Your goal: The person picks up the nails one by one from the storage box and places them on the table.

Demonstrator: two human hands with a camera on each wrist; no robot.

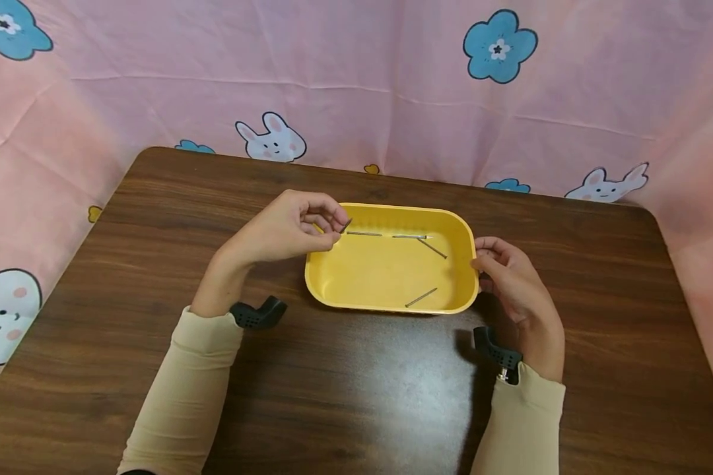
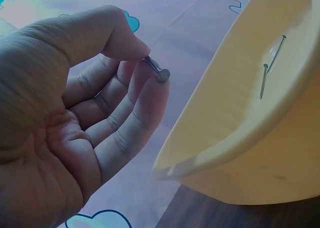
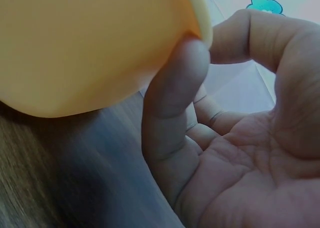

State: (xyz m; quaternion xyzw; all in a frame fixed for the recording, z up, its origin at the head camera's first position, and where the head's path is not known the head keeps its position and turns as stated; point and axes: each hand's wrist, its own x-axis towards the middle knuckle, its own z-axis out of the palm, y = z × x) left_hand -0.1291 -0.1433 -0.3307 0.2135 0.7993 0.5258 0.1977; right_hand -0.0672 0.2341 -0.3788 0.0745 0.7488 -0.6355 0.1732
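The left hand pinches a nail between thumb and fingertips, above the yellow tray's far-left corner. The right hand, fingers loosely curled, touches the tray's right edge.

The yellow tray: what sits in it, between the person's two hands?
In the head view, four loose nails, such as one, lie in the yellow tray between the left hand, which pinches a fifth nail, and the right hand.

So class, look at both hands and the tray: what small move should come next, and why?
Probably let the nail drop into the tray. The left hand pinches it over the tray's left rim, four nails already lie inside, and the right hand touches the right rim, apparently steadying it.
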